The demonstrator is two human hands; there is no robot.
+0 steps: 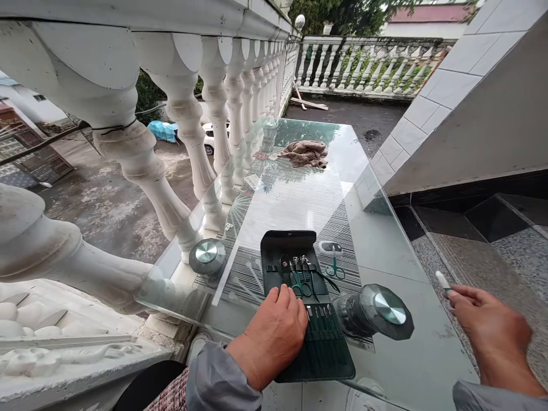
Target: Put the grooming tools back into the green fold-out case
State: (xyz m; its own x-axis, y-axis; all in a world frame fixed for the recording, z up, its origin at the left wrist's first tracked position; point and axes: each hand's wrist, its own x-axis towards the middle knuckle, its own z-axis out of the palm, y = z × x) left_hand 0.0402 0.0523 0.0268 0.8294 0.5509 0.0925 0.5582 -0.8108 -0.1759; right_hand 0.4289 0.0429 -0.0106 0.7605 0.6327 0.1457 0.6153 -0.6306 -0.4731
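Case (321, 359) lies unfolded under left hand (274, 331), grip unclear; right hand (492, 325) pinches a white-tipped stick (442, 280).

Hidden and cropped parts
The left hand (274, 334) covers part of the case (317, 365); its lower-row tools (322, 318) are too small to identify. The right hand (492, 328) conceals one end of the white-tipped stick (442, 280). The bottom edge crops both sleeves (225, 379).
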